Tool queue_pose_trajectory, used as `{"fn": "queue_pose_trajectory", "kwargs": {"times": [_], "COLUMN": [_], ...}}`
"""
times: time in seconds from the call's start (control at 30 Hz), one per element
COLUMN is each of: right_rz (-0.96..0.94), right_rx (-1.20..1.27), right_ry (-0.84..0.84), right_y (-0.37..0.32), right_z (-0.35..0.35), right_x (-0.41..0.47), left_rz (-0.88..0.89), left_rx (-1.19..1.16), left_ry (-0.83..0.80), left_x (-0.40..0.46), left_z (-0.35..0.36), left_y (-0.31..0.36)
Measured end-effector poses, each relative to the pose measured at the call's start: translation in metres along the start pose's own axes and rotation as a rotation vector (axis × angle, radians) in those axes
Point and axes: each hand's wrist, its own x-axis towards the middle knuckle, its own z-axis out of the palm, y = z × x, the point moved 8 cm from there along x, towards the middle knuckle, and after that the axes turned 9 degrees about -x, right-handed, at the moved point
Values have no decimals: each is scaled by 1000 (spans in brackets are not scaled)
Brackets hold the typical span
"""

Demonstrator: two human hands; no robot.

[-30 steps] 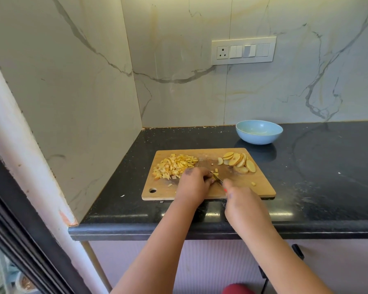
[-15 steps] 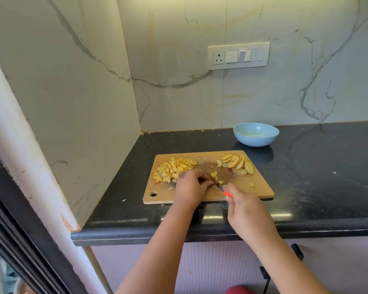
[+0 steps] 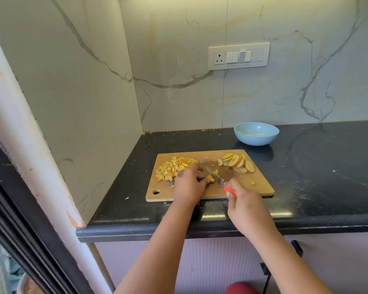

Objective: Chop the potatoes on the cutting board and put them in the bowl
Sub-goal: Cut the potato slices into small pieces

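Observation:
A wooden cutting board lies on the black counter. A heap of diced potato covers its left part, and a fan of potato slices lies at its back right. My left hand holds down a small potato piece at the board's middle. My right hand grips a red-handled knife whose blade sits against that piece. A light blue bowl stands behind the board's right corner.
A loose potato bit lies on the board's right side. Marble walls close off the left and back, with a switch panel above. The black counter stretches to the right. Its front edge runs just below the board.
The knife blade has shifted slightly on the small potato piece while both hands stay at the board's middle. The camera view has tilted a little.

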Motion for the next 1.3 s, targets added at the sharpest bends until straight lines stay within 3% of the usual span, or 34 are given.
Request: {"fn": "queue_pose_trajectory", "kwargs": {"times": [0.4, 0.67, 0.8, 0.9, 1.0, 1.1, 1.17, 1.23, 1.3], "right_rz": [3, 199, 430, 460, 424, 353, 342, 335, 325], "right_rx": [-289, 82, 534, 653, 694, 561, 474, 431, 376], "right_ry": [-198, -349, -551, -461, -206, 87, 216, 268, 259], "right_y": [-28, 37, 80, 90, 84, 73, 73, 73, 72], "right_z": [17, -8, -14, -22, -17, -8, -4, -5, -5], "right_x": [18, -13, -13, 5, 40, 59, 57, 55, 56], "left_rz": [65, 78, 67, 67, 81, 316, 486, 451, 367], "left_rx": [121, 130, 148, 202, 275, 289, 303, 417, 570], "left_ry": [-2, -6, 33, 120, 177, 179, 13, -285, -420], "left_x": [1, -4, -3, -4, -4, -9, -18, -26, -28], "left_z": [8, 8, 8, 1, -2, -1, 17, 43, 55], "left_y": [6, 10, 4, 5, 7, 27, 38, 36, 29]}}
